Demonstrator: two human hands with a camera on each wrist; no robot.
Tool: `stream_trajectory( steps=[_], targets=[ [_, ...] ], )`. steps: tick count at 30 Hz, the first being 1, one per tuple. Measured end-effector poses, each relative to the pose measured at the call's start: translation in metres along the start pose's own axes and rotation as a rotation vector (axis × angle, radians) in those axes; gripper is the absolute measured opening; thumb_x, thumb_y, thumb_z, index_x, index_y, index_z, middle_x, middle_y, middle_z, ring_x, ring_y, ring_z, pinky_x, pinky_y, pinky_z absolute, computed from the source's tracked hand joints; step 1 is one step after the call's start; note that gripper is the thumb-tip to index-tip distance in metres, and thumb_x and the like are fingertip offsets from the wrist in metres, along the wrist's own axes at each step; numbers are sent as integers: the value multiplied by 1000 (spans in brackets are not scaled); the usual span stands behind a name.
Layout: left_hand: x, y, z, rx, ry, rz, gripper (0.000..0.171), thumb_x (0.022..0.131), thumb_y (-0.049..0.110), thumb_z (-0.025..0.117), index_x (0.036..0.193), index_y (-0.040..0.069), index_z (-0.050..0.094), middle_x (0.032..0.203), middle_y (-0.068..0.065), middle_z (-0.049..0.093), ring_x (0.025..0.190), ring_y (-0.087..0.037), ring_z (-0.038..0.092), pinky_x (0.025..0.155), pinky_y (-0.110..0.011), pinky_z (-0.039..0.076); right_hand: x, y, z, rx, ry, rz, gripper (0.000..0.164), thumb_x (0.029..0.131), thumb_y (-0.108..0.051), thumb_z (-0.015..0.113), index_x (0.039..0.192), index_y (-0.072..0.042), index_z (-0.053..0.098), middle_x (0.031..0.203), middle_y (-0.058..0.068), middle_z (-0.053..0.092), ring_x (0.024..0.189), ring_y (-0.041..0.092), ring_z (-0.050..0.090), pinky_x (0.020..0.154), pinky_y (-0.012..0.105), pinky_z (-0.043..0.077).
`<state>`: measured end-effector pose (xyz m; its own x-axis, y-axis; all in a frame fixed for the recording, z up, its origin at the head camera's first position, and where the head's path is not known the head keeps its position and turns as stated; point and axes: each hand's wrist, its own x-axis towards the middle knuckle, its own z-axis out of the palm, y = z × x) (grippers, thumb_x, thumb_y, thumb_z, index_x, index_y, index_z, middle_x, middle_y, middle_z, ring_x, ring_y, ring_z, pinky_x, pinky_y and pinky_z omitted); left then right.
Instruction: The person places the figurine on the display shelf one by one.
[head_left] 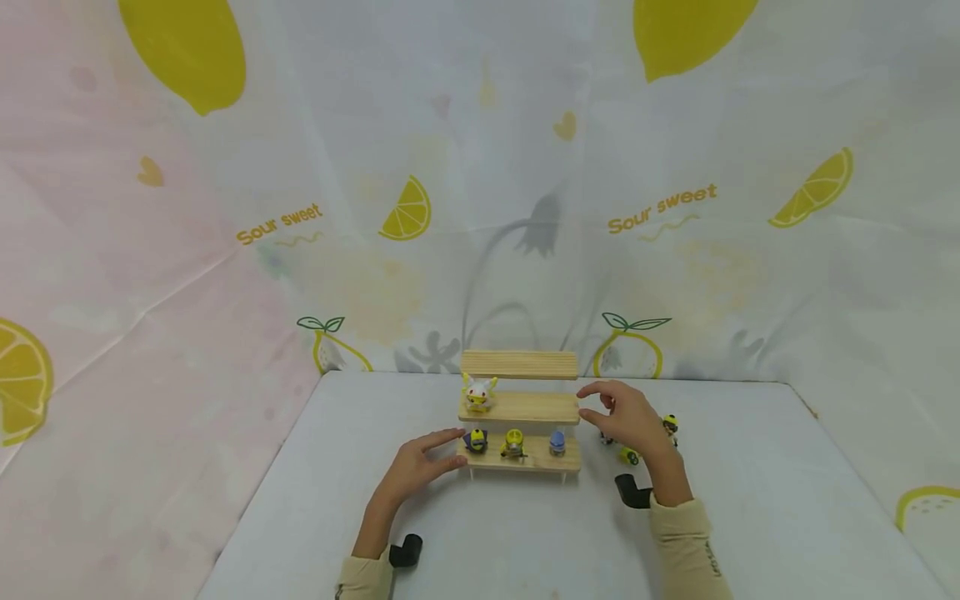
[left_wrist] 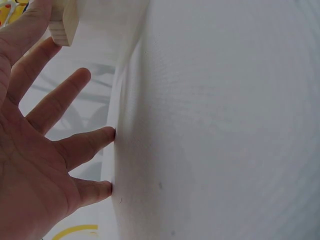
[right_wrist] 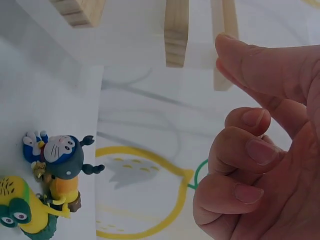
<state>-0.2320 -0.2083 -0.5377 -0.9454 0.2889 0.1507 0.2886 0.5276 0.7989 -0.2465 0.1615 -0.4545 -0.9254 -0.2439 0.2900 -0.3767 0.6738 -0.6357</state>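
Left hand (head_left: 420, 463), fingers spread, is at the wooden shelf (head_left: 534, 406), lower centre; right hand (head_left: 630, 418), thumb and forefinger parted, hovers just right.

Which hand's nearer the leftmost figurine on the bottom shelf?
Left. The left hand is beside that figurine, at the bottom shelf's left end; the right hand is across at the opposite end, higher.

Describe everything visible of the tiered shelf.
The shelf has three grained, wood-like boards rising in steps, with pale legs. It stands upright on the table. The middle board bears a white-and-yellow figure near its left end, the lowest three small figures. The left hand is at the lowest board's left end, the right hand beside the middle board's right; contact is unclear.
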Motion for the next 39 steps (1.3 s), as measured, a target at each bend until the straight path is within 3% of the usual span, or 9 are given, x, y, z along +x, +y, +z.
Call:
stream_trajectory(
  steps=[10,18,25,39],
  targets=[
    [1,-2,0,1,-2,11,53,82,47,78,130,26,67,133,4,62,129,-25,52,107,-53,39,-4,7,-6,-59,-28,81,23,86,-11,77,109,-10,73,75,7,45,55,13,32,53,29,31],
    [0,-2,0,13,-3,-10,53,83,47,77,130,26,67,133,3,62,130,-27,51,107,-53,39,-10,13,-10,-139,-96,186,27,85,-11,76,111,-12,73,93,8,60,81,22,50,65,36,44],
    [-1,-1,0,-1,-7,-12,53,82,47,77,130,27,67,134,2,61,130,-27,51,108,-53,38,-15,17,-12,-162,-152,244,32,85,-10,76,117,-7,71,84,6,54,74,21,47,58,33,38],
    [0,-1,1,-6,1,3,51,83,44,78,130,26,67,132,2,62,129,-29,51,107,-55,39,-21,27,-12,-204,-150,292,35,81,-5,76,116,-5,70,98,13,64,84,25,57,67,46,51]
  ],
)
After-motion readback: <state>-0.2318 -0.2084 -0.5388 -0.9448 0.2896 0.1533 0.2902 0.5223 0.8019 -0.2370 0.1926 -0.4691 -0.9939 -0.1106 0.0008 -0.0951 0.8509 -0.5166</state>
